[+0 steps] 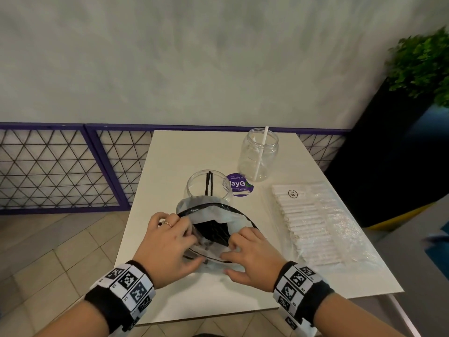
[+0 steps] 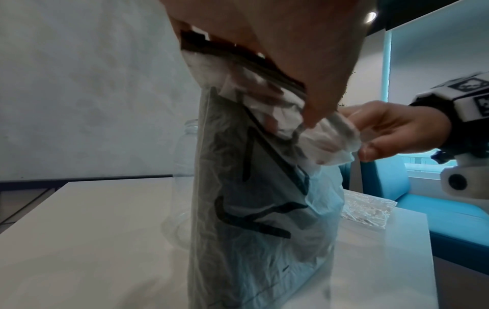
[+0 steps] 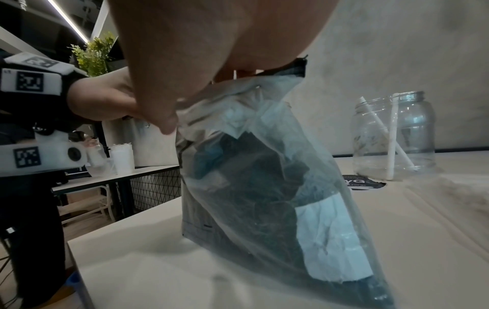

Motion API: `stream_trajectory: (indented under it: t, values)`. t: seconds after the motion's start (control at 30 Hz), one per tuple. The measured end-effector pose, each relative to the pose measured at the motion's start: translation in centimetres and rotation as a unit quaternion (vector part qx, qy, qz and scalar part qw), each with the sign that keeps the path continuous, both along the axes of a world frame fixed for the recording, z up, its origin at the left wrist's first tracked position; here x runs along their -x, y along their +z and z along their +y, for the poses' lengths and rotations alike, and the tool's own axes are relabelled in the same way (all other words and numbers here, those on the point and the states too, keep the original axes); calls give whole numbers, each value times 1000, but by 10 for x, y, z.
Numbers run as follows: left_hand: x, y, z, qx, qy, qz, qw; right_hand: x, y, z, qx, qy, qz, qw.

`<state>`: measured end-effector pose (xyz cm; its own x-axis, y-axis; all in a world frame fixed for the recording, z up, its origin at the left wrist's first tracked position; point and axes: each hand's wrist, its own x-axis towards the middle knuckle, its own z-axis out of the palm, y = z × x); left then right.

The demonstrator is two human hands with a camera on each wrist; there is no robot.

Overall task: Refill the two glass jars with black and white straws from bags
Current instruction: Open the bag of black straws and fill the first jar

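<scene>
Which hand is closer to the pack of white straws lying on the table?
The right hand. It pinches the near edge of the bag, with the pack of white straws just beyond it to the right. The left hand grips the bag's far side, farther from the pack.

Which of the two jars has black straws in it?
The near jar, right behind the bag both hands hold open. The far jar holds only white straws.
</scene>
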<state>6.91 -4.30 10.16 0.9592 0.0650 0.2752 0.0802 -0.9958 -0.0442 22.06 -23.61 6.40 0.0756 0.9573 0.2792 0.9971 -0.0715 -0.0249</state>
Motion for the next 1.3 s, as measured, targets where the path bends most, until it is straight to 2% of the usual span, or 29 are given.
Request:
stream_trajectory:
  t: [0.1,0.27,0.33,0.47,0.53,0.63,0.73,0.83,0.9,0.97,1.1,1.3]
  values:
    - [4,-1,-3,17,6,3,1000,4,-2,1,5,-12,18,1000]
    - [-2,13,-6,69,32,-146,986,7,-5,5,17,-26,23,999]
    - [-7,17,-4,77,73,-111,988,8,-5,4,30,-27,37,998]
    - [-20,12,-1,105,131,28,985,7,-3,4,38,-48,98,993]
    - [-24,4,-1,105,133,38,985,5,0,5,-13,-70,92,993]
    - [-26,-3,-2,98,137,24,985,3,-1,2,-124,-86,21,988]
    - [-26,-7,-4,90,129,-2,988,5,4,-1,-129,-145,1,981]
    - [-26,-10,-5,90,122,-18,988,2,8,4,-55,-211,94,971]
    - [-26,-12,-7,90,119,-21,989,1,6,9,-44,-201,225,952]
    - [-27,-14,-9,102,114,-33,988,2,3,15,-55,-182,314,930]
    - [-28,-15,-14,137,100,-57,984,2,2,25,-92,-198,340,915]
    - [-28,-16,-18,177,90,-57,978,3,5,28,-93,-216,376,896]
